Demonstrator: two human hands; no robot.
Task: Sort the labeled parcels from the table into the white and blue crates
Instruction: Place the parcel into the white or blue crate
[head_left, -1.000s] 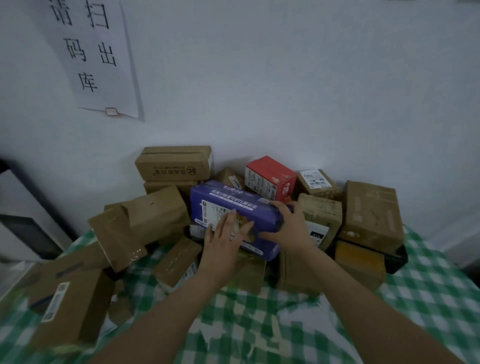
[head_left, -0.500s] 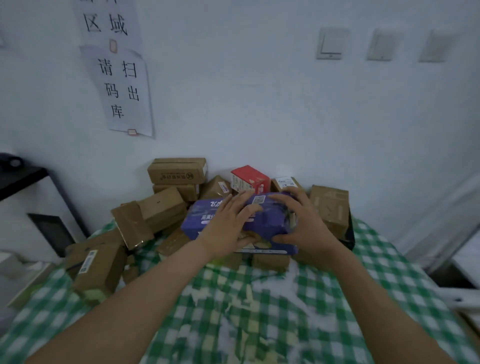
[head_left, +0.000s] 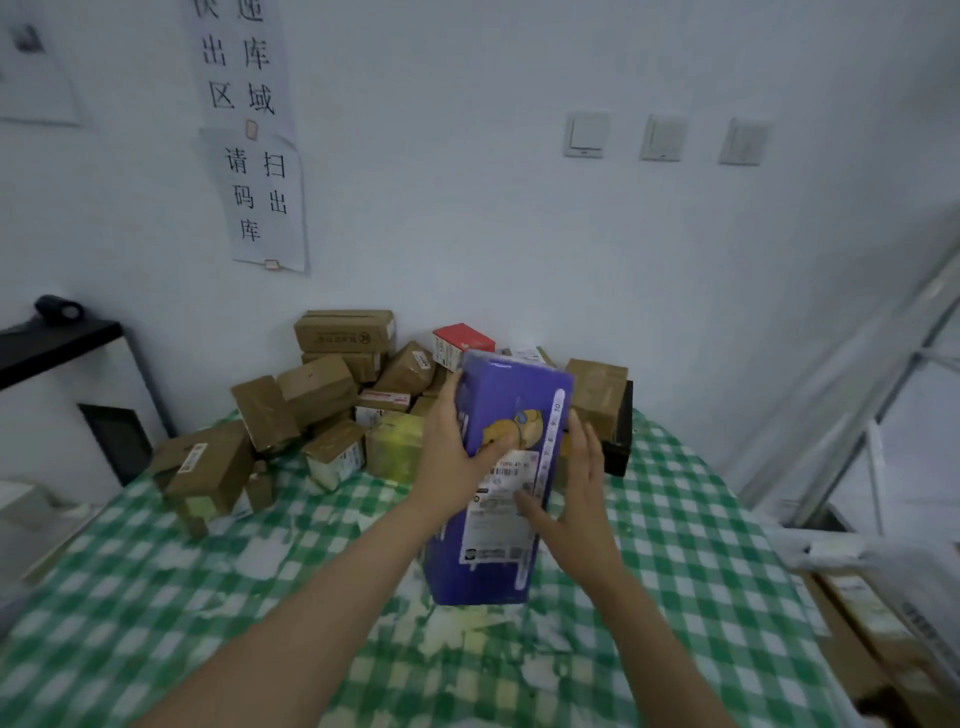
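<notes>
Since a second ago the purple parcel has come off the heap at the back of the table and been swung up on end, so its long face with the white shipping label now fronts the camera at centre frame, clear of the checked tablecloth.

The left hand clamps the parcel's left edge, thumb across the printed face and fingers wrapped behind. The right hand lies against the right edge, thumb on the label and fingers spread and loose; it steadies more than it grips, so the left hand seems to carry most of the weight.

To do this step well, I would close the right fingers around the far edge before turning the parcel further, and slide the thumb off the label so the print can be read. The wrapping looks glossy and may slip.

Behind, at mid-frame, the remaining brown boxes and a red box sit piled against the wall. No white or blue crate is in view, so the destination cannot be judged yet.
</notes>
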